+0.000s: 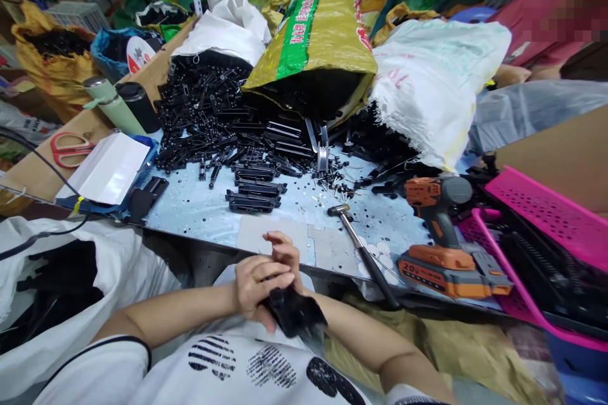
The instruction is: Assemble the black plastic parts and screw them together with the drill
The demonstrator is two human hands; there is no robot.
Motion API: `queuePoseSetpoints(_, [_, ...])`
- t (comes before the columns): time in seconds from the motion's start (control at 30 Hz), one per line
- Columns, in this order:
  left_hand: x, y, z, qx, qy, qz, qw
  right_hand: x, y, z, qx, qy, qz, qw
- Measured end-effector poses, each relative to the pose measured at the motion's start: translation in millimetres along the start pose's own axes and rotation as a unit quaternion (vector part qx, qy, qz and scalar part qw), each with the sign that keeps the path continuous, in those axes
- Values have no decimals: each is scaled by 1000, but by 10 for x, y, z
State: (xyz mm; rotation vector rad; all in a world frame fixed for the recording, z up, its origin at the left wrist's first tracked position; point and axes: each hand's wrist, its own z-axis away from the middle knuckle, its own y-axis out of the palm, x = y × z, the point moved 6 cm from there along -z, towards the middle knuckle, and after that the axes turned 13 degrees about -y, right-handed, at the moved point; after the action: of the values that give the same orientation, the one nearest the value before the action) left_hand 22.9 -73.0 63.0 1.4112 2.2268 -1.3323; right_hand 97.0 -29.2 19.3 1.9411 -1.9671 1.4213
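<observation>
Close to my body, at the near edge of the bench, my two hands overlap. My left hand [254, 281], with a ring on one finger, is closed around a black plastic part [294, 313] that sticks out toward my right forearm. Behind it, my right hand [287, 256] has curled fingers and meets the same part; its grip is partly hidden by the left hand. On the bench just beyond lie several long black plastic pieces [254, 188] in a stack. A hammer [365, 259] with a dark handle rests to the right.
An orange cordless drill [441, 240] stands at right beside a pink basket [517, 291] of black parts. Black parts [204, 107] spill from a white sack [228, 12] and a yellow sack [327, 31]. Pins [335, 180] lie mid-bench. Scissors [71, 149] and a green bottle [114, 104] are left.
</observation>
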Motion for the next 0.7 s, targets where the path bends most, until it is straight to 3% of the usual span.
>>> queuePoseSetpoints(0.07, [262, 50, 2, 31, 8, -81, 996, -285, -69, -260, -43, -4, -7, 999])
queuePoseSetpoints(0.1, [416, 79, -11, 52, 1, -120, 991, -454, -100, -431, -26, -14, 10, 1000])
queuePoseSetpoints(0.23, [967, 250, -98, 154, -75, -247, 954, -1214, -163, -1060, 90, -17, 168, 982])
queuePoseSetpoints(0.33, [1241, 310, -179, 165, -152, -318, 921, -1627, -9, -1254, 182, 11, 229, 956])
queuePoseSetpoints(0.57, [1704, 314, -429, 204, -214, -366, 883, -1910, 316, -1467, 213, 16, 254, 943])
queuePoseSetpoints(0.7, [1660, 239, -504, 184, -210, -342, 897, -1982, 196, -1617, 213, -15, 254, 943])
